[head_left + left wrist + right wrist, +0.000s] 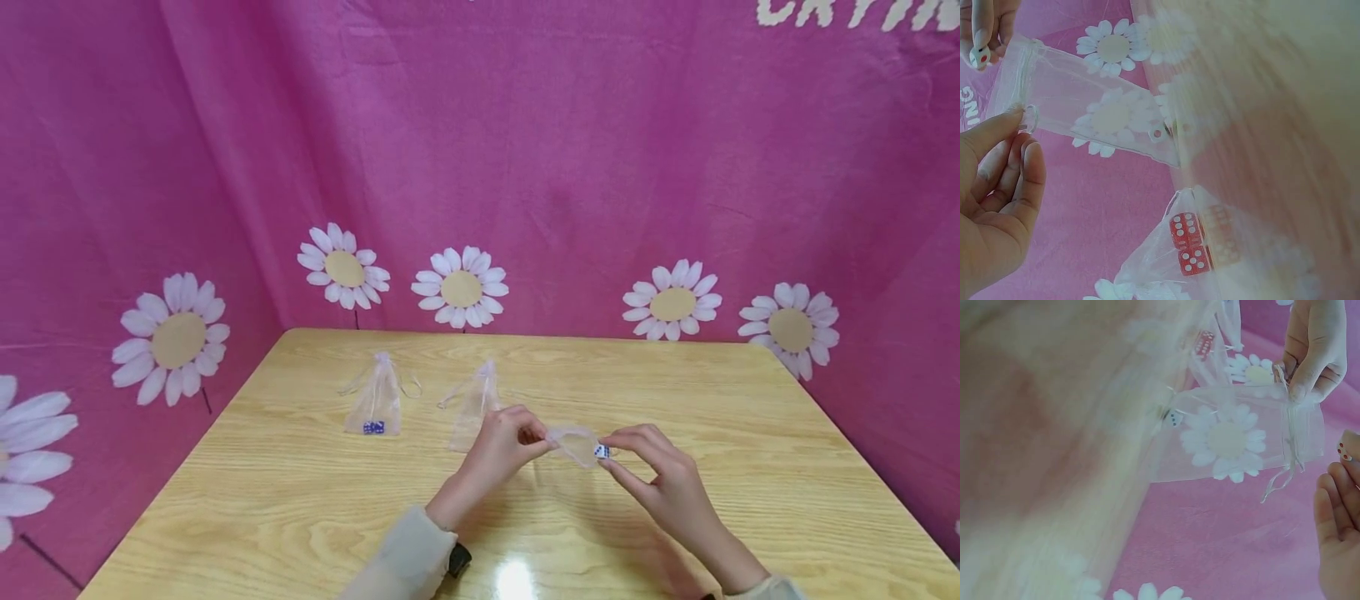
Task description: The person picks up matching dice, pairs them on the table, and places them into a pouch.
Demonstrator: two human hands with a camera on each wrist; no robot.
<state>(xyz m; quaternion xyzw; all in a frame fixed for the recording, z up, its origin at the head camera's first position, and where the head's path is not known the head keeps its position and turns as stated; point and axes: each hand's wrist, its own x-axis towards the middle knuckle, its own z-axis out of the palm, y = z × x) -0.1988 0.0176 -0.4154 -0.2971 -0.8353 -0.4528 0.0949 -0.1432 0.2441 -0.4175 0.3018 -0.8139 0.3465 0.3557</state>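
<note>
My left hand [501,446] pinches the rim of a sheer white drawstring bag [577,442], holding it off the table. One white die [1157,133] lies at the bottom of this bag. Between thumb and finger, my right hand [667,479] holds another white die [602,451] by the bag's mouth; it shows blue pips in the head view and red pips [1342,452] in the right wrist view. A second sheer bag [468,417] lies beside my left hand, partly covered by it. Red dice [1190,244] show inside a bag in the left wrist view.
A third sheer bag [382,392] with blue dice [373,427] lies farther left on the wooden table [315,517]. A pink cloth [555,167] printed with daisies hangs behind the table and along its sides.
</note>
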